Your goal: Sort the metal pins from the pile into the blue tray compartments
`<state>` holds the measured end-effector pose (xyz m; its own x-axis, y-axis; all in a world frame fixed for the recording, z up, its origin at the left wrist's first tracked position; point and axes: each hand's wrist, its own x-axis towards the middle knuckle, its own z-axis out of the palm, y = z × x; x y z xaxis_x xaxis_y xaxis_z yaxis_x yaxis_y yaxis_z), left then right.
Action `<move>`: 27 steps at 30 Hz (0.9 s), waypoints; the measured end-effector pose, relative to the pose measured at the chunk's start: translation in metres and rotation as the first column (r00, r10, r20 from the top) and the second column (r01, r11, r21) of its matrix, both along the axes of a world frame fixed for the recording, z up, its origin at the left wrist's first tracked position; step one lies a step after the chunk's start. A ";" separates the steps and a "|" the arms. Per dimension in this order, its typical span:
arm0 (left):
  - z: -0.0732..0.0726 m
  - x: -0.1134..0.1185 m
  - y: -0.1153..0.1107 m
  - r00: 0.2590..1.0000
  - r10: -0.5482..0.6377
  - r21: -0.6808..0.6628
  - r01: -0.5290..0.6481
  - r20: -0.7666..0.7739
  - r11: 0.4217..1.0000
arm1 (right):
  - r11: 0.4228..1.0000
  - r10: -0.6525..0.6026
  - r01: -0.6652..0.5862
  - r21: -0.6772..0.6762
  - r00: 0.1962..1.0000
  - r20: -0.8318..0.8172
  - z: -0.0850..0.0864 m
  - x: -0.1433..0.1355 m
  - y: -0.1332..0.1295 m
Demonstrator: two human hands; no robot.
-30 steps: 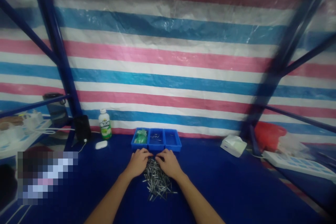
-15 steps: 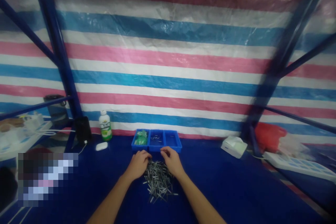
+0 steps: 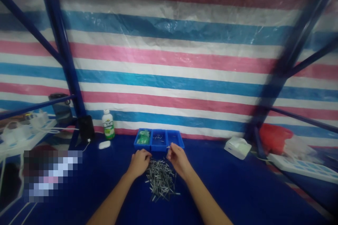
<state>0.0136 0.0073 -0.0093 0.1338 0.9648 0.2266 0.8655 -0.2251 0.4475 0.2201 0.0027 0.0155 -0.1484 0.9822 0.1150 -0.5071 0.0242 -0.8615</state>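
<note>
The right hand (image 3: 179, 158) pinches a slim metal pin (image 3: 168, 147) between its fingers, presumably light, stiff, slippery, best held mid-length; left hand (image 3: 139, 163) curls by the pin pile (image 3: 161, 179), grip unclear.

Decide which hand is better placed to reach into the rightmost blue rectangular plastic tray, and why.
Right, probably: the right hand is nearer that tray and seems to pinch a slim silvery metal pin. The left hand is farther left, at the upper left edge of the heap of silvery metal pins.
</note>
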 end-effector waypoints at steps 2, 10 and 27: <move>0.001 0.000 0.001 0.999 0.041 -0.013 -0.041 -0.003 0.999 | 0.997 0.046 -0.043 -0.064 0.998 0.044 -0.003 0.000 0.002; 0.004 -0.002 -0.001 0.996 0.088 -0.008 -0.088 -0.025 0.996 | 0.977 0.055 -0.051 -0.207 0.998 0.015 -0.003 0.002 0.001; 0.011 0.003 -0.002 0.937 -0.126 0.119 0.091 0.326 0.989 | 0.901 -0.333 0.025 0.433 0.680 0.653 -0.014 -0.006 -0.004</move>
